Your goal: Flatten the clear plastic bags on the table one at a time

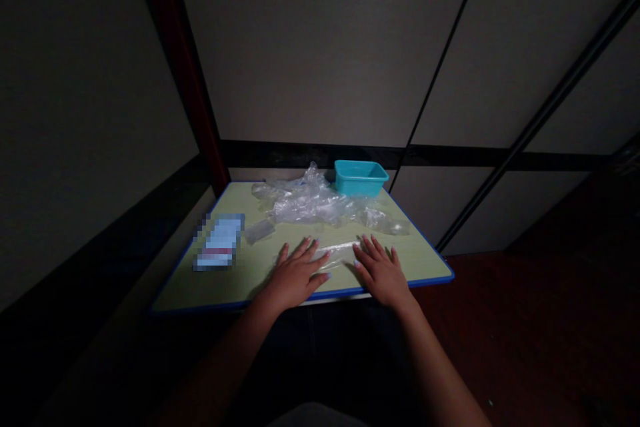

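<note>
— Dim room; pale green, blue-edged table, turquoise plastic tub at its back.
— Hands?
— Left hand and right hand both palm-down, fingers spread, on the near side of the tub.
— Flat clear plastic film?
— Between them, nearer than the tub; left fingers over it, right fingertips at its end. Crumpled clear plastic heaped beside the tub.

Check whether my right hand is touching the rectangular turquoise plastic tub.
Apart. In the head view, crumpled clear plastic film and pale green tabletop lie between the bare right hand and the turquoise tub.
</note>
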`<state>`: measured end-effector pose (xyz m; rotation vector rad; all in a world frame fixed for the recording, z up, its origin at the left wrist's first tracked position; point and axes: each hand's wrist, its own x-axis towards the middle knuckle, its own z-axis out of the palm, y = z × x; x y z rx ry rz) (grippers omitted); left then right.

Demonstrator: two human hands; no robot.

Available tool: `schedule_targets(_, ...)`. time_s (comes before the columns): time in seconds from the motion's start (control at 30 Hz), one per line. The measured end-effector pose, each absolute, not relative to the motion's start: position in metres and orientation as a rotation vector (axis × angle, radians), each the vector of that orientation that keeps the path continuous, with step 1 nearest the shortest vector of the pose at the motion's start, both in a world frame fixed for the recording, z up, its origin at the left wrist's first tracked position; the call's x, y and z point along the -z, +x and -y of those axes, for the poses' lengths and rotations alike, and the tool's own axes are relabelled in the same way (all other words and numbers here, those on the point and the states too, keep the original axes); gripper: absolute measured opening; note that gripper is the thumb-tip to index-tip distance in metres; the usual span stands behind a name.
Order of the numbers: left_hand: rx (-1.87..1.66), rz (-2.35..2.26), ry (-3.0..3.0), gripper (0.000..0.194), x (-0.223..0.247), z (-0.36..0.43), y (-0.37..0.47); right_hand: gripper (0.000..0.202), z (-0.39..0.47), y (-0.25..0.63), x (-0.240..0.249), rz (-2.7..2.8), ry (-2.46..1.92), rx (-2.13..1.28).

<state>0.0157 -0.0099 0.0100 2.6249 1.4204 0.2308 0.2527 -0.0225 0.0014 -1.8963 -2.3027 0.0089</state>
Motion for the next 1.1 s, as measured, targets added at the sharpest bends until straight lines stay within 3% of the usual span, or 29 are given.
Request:
schedule_targets(0.73, -0.27, -1.279, 2.66, 0.05, -0.011, 0.01, 0.016, 0.044, 0.024, 0.247, -0.008, 2.185, -1.799, 0.041)
schedule_targets(1.1, -0.336, -1.277, 2.708, 0.043, -0.006, 0.008, 0.014, 0.049, 0.013, 0.194, -0.021, 2.402, -1.592, -0.252)
